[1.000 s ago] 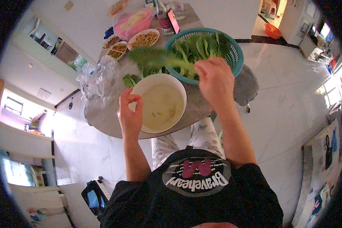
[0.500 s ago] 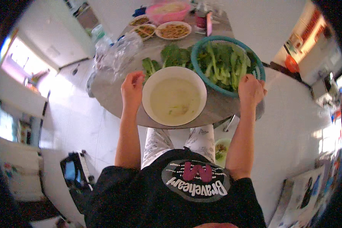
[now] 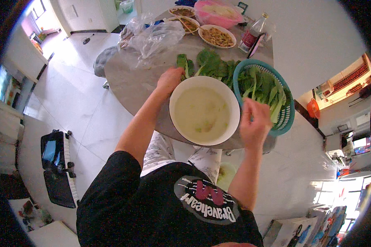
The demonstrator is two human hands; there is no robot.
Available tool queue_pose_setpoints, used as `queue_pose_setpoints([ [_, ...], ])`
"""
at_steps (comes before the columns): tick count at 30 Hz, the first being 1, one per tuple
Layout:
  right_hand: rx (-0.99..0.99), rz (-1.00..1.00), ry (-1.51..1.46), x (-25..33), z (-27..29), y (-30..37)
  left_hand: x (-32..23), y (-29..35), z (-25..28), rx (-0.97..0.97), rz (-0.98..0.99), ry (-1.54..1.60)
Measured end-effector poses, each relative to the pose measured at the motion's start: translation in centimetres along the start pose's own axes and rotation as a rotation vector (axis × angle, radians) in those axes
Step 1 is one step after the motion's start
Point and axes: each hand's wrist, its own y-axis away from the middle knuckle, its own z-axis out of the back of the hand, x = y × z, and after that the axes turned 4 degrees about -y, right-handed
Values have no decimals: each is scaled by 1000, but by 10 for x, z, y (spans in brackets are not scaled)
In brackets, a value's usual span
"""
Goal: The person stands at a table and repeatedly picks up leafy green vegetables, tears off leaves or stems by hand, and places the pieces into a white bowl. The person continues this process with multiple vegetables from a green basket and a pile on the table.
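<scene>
We see the fingers of the left hand (image 3: pixel 169 80) curled over the far-left rim of a large white bowl (image 3: pixel 205 110), grasping it there. The right hand (image 3: pixel 254 123) hangs loose and released, fingers spread and holding nothing, just beside the bowl's right rim and over the near edge of a teal basket (image 3: pixel 287 117).

The bowl sits at the near edge of the round grey desk (image 3: pixel 127 82), directly in front of us, and holds pale, cloudy liquid with a few small green bits in it. The basket stands touching or almost touching the bowl on its right and is filled with leafy greens (image 3: pixel 263 87). More loose greens (image 3: pixel 210 64) lie on the desk just beyond the bowl.

Farther back we make out crumpled clear plastic bags (image 3: pixel 154 35), a plate of cooked food (image 3: pixel 217 36), a pink covered dish (image 3: pixel 218 12) and a bottle (image 3: pixel 253 33).
</scene>
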Motion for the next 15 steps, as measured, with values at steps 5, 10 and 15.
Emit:
queue_pose_setpoints([
  [5, 225, 100, -177, 26, -32, 2, -16, 5, 17, -32, -75, -3],
  [10, 246, 49, -240, 28, -41, 8, -13, -16, -2, 13, -276, 10],
  [15, 264, -39, -252, 30, -36, 12, -15, -32, -18, 90, -220, 22],
])
